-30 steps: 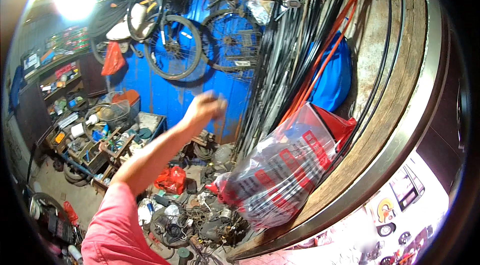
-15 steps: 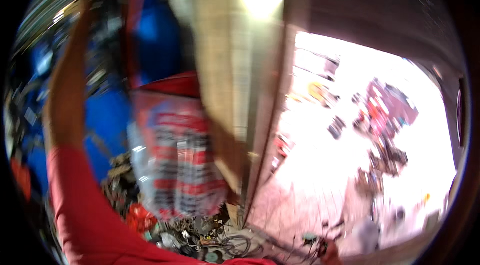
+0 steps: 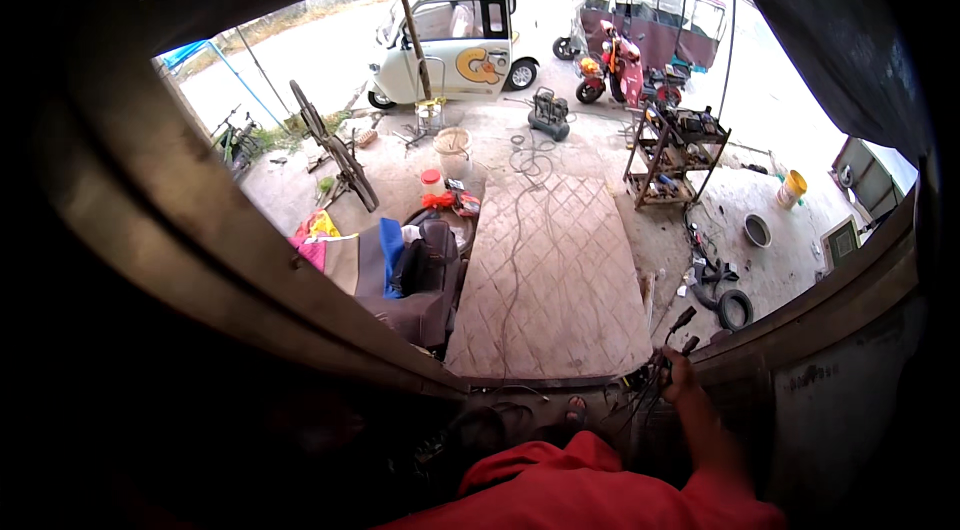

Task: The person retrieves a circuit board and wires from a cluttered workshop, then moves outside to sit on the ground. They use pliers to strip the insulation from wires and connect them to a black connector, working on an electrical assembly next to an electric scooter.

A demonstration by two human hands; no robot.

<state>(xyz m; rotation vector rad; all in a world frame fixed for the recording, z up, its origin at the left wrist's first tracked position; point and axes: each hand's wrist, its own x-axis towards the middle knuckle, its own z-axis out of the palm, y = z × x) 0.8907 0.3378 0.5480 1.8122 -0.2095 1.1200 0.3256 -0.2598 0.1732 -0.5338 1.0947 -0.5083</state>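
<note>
While the right hand (image 3: 680,380) sits at 4 o'clock in view, its fingers curl closed round a bunch of thin, bendy black cables (image 3: 655,371). Left hand's out of view; we can't tell its state. We judge the pick-up done, the setting-down not: blocky plugs (image 3: 685,320) poke toward 12 o'clock, joined to nothing visible. From the hand: rough, diamond-grooved slab (image 3: 560,280) toward 10, ring-shaped rubber tyre (image 3: 735,294) between 1 and 2.
</note>
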